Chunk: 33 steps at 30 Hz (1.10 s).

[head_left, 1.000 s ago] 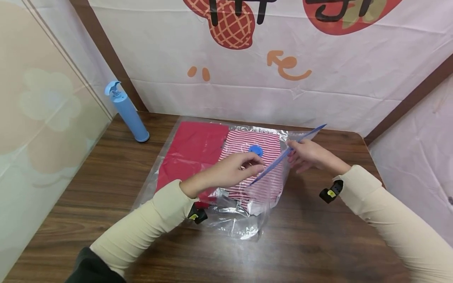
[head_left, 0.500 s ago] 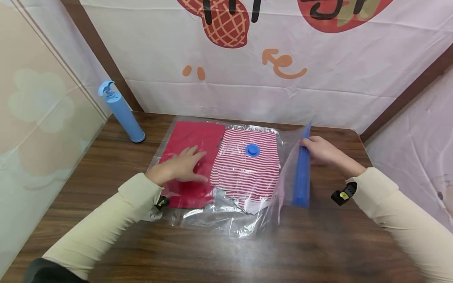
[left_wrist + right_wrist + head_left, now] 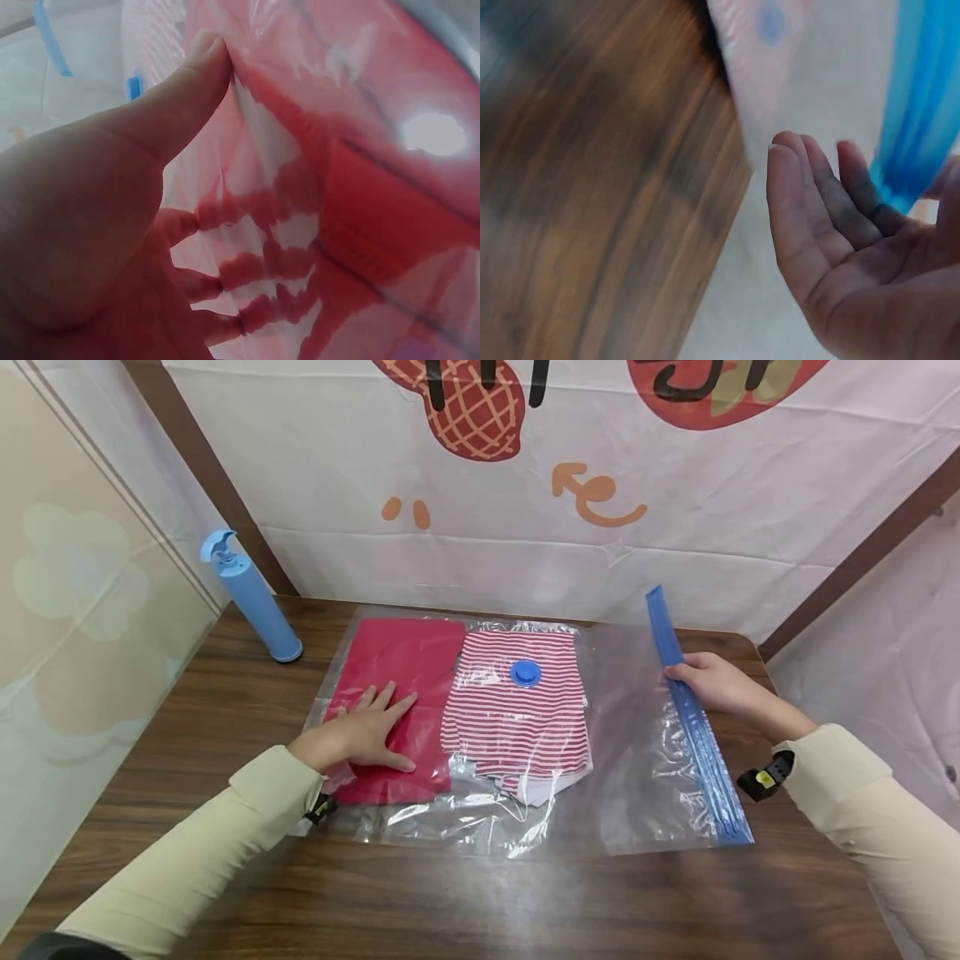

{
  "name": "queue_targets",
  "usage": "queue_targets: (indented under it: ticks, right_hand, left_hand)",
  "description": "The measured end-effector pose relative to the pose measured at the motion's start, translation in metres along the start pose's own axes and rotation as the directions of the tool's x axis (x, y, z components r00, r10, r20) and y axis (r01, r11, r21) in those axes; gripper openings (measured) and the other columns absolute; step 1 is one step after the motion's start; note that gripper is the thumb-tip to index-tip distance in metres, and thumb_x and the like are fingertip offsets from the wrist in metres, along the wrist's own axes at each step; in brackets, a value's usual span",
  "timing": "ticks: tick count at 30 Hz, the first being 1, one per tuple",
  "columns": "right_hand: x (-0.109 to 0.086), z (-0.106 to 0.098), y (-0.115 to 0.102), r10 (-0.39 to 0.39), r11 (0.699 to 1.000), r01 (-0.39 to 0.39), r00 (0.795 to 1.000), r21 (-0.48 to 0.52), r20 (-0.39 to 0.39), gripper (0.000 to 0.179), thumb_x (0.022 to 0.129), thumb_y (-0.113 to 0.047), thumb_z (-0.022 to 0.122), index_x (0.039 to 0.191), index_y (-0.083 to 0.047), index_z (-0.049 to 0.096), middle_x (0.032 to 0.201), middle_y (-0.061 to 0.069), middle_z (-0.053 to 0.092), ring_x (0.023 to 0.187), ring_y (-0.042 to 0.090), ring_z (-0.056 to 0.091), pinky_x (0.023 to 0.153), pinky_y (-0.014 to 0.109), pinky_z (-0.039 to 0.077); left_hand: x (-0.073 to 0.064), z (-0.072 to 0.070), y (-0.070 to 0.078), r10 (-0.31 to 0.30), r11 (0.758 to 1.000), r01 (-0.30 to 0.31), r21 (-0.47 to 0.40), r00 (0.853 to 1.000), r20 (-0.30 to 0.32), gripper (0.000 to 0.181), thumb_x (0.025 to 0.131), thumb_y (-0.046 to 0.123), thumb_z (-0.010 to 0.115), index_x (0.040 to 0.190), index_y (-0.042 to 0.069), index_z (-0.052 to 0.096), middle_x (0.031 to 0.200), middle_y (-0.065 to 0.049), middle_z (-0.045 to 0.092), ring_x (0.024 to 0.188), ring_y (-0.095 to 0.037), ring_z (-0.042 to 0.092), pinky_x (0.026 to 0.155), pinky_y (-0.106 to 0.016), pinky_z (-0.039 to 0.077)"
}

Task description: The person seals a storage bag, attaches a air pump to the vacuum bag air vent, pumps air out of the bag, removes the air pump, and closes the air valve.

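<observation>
A clear plastic vacuum storage bag (image 3: 630, 735) lies across the table with folded clothes inside. On its left is a red folded garment (image 3: 420, 664); beside that, a red-and-white striped garment (image 3: 517, 727) lies under the bag's round blue valve (image 3: 525, 673). My left hand (image 3: 363, 735) rests with spread fingers on the plastic over the red garment. The left wrist view shows its thumb and fingertips touching the shiny film. My right hand (image 3: 716, 681) pinches the blue zip strip (image 3: 697, 735) along the bag's right end, whose far end tilts up off the table.
A light blue hand pump (image 3: 255, 602) stands at the table's back left. A fabric backdrop (image 3: 465, 560) rises behind the table's rear edge, with panels at both sides. Bare wood tabletop (image 3: 480, 910) lies in front of the bag.
The right hand has drawn the blue strip rightward, and that end of the bag now lies spread out flatter. The left hand has moved left from near the strip onto the red garment.
</observation>
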State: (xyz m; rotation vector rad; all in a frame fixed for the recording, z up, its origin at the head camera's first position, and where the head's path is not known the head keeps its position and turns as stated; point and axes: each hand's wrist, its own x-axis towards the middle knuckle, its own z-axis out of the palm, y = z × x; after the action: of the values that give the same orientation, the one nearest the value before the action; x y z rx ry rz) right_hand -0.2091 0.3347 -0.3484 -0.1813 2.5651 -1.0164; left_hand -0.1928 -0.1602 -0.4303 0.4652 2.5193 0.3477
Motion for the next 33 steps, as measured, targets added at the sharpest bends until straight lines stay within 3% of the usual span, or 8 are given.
queue_targets:
  ticks: [3,11,17,20,22,26,30,33]
  right_hand:
    - [-0.004,-0.002,0.016,0.034,0.997,-0.032,0.999,-0.069,0.016,0.040,0.108,-0.018,0.041,0.109,0.015,0.063,0.085,0.006,0.070,0.072,0.011,0.063,0.064,0.027,0.055]
    - [-0.009,0.007,0.054,0.153,0.988,-0.151,0.982,-0.029,0.113,0.044,0.109,-0.022,0.046,0.119,0.019,0.057,0.086,0.008,0.069,0.074,0.015,0.068,0.068,0.035,0.062]
    - [-0.010,0.024,0.071,0.173,0.961,-0.167,0.985,-0.223,0.011,0.036,0.105,-0.028,0.054,0.094,0.006,0.057,0.072,0.007,0.058,0.064,0.016,0.060,0.059,0.033,0.057]
    - [-0.011,0.033,0.077,0.133,0.941,-0.146,0.989,-0.305,-0.062,0.038,0.103,-0.027,0.057,0.105,0.010,0.054,0.080,0.016,0.063,0.067,0.021,0.060,0.059,0.036,0.052]
    - [-0.013,0.041,0.076,0.077,0.928,-0.114,0.990,-0.354,-0.117,0.046,0.101,-0.025,0.059,0.118,0.017,0.050,0.096,0.027,0.064,0.076,0.030,0.064,0.063,0.043,0.053]
    - [-0.021,0.062,0.066,-0.112,0.902,0.031,0.980,-0.431,-0.164,0.065,0.099,-0.024,0.066,0.138,0.019,0.039,0.132,0.043,0.046,0.116,0.055,0.053,0.090,0.065,0.049]
    - [-0.032,0.086,0.057,-0.269,0.849,0.204,0.961,-0.487,-0.066,0.081,0.095,-0.039,0.072,0.149,0.009,0.037,0.154,0.042,0.024,0.138,0.062,0.027,0.105,0.077,0.030]
    - [-0.038,0.102,0.053,-0.264,0.825,0.239,0.964,-0.512,0.025,0.094,0.091,-0.055,0.071,0.154,0.004,0.033,0.160,0.037,0.017,0.144,0.060,0.020,0.106,0.079,0.025]
  left_hand:
    - [0.001,0.002,-0.001,0.001,1.000,-0.001,-0.006,1.000,-0.018,0.116,0.080,0.056,0.081,0.164,0.011,0.015,0.166,-0.029,0.002,0.149,-0.056,-0.002,0.105,-0.085,0.014]
    - [0.001,0.006,-0.003,0.021,1.000,-0.020,0.008,0.997,-0.073,0.113,0.081,0.056,0.080,0.163,0.010,0.017,0.166,-0.029,0.003,0.150,-0.056,-0.001,0.104,-0.085,0.009]
    - [-0.005,0.010,-0.004,0.057,0.998,-0.056,0.004,0.988,-0.143,0.111,0.083,0.056,0.079,0.163,0.011,0.018,0.166,-0.029,0.007,0.149,-0.057,0.004,0.104,-0.086,0.010]
    - [-0.010,0.014,-0.007,0.062,0.998,-0.060,0.016,0.985,-0.163,0.104,0.085,0.054,0.077,0.163,0.010,0.022,0.166,-0.029,0.010,0.149,-0.056,0.007,0.106,-0.084,0.009]
    - [-0.014,0.015,-0.008,0.076,0.997,-0.073,0.023,0.982,-0.174,0.100,0.086,0.052,0.076,0.161,0.009,0.026,0.165,-0.030,0.013,0.149,-0.056,0.008,0.107,-0.083,0.010]
    - [-0.024,0.018,-0.010,0.108,0.994,-0.108,0.013,0.979,-0.171,0.102,0.084,0.056,0.078,0.160,0.009,0.029,0.164,-0.030,0.015,0.149,-0.056,0.009,0.108,-0.082,0.009]
    - [-0.030,0.021,-0.011,0.116,0.993,-0.119,-0.017,0.985,-0.124,0.112,0.077,0.062,0.080,0.162,0.013,0.026,0.166,-0.028,0.012,0.149,-0.056,0.005,0.107,-0.083,0.005]
    - [-0.032,0.025,-0.012,0.115,0.993,-0.118,-0.023,0.988,-0.104,0.116,0.075,0.062,0.082,0.163,0.013,0.024,0.166,-0.028,0.010,0.149,-0.056,0.003,0.106,-0.084,0.002]
